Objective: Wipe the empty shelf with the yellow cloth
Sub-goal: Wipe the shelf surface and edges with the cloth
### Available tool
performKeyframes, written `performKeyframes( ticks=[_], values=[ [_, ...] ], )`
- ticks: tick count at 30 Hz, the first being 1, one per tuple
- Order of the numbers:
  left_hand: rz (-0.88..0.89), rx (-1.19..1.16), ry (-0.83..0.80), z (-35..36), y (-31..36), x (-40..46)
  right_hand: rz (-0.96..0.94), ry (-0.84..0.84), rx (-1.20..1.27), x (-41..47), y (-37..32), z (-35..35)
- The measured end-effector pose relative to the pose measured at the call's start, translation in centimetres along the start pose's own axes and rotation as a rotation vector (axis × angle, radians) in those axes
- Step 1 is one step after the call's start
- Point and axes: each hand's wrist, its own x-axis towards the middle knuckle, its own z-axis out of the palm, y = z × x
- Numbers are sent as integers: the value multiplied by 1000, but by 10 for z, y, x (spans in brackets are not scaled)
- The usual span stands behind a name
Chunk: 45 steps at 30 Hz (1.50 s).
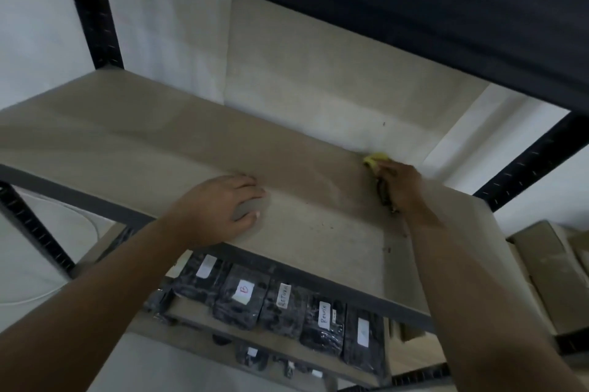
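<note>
Only a crumpled yellow cloth [376, 158] corner shows beyond the right hand [402, 185].

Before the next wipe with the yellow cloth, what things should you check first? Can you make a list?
1. Yellow cloth in the grip of the right hand: ok, fingers curl round it.
2. Cloth touching the shelf: ok, it sits at the back edge by the wall.
3. Left hand steadying: ok, it rests flat on the shelf board.
4. Path clear to wipe: ok, nothing stands on the board except the left hand.
5. Dirt left: not ok, dark specks lie near the front right.
6. Cloth clean enough: cannot tell, mostly hidden by the hand.
</note>
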Motion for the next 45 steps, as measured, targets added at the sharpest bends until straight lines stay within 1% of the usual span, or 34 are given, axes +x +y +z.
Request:
performKeyframes(
  ticks=[1,2,3,4,6,8,10,13,14,15,17,19,20,22,24,27,29,31,32,34,36,38,40,43,45],
  values=[
    [-10,-3,15,0,-2,-1,69,72,-137,8,1,3],
    [-8,0,24,0,-2,-1,147,95,-261,16,-1,10],
    [-3,5,25,0,-1,-1,196,84,-319,20,-9,21],
    [-1,9,21,1,0,-1,197,53,-293,24,-20,35],
    [-1,2,15,0,-1,1,95,-25,-179,25,-45,61],
    [6,-10,16,-1,-3,0,-54,-145,-171,13,-65,79],
    [12,-11,16,-1,-3,-1,-181,-252,-150,-5,-69,87],
    [26,-11,29,-1,-2,-2,-178,-380,-64,-25,-60,69],
    [35,-11,33,-1,-2,-2,-160,-395,-39,-26,-55,56],
    [42,-7,33,-1,-3,-2,-120,-360,-34,-24,-49,41],
    [47,-4,39,0,-4,-2,-13,-206,-54,-20,-30,9],
    [45,0,43,1,-5,-2,100,-73,-226,-21,-8,-14],
    [47,3,42,1,-6,-3,144,-43,-276,-24,-1,-18],
    [55,7,39,3,-5,-2,168,-54,-309,-34,-5,-11],
    [52,3,40,3,-5,-1,153,-70,-262,-52,-22,9],
    [47,-4,30,3,-5,0,33,-117,-309,-94,-45,40],
    [53,-3,34,3,-5,0,-18,-183,-212,-116,-54,47],
    [54,-19,39,2,-5,-1,3,-238,-97,-123,-56,36],
    [60,-21,39,2,-5,-1,27,-212,-106,-121,-53,25],
    [69,-22,41,1,-6,-2,110,-84,-230,-112,-35,-5],
    [71,-30,36,1,-7,-3,281,61,-338,-112,-9,-33],
    [77,-27,34,2,-7,-4,396,140,-401,-116,5,-41],
    [81,-29,34,2,-7,-4,394,141,-471,-125,-3,-27],
    [86,-33,33,1,-5,-4,303,140,-608,-146,-33,11],
    [91,-38,32,0,-3,-3,203,166,-580,-162,-50,34]
  ],
)
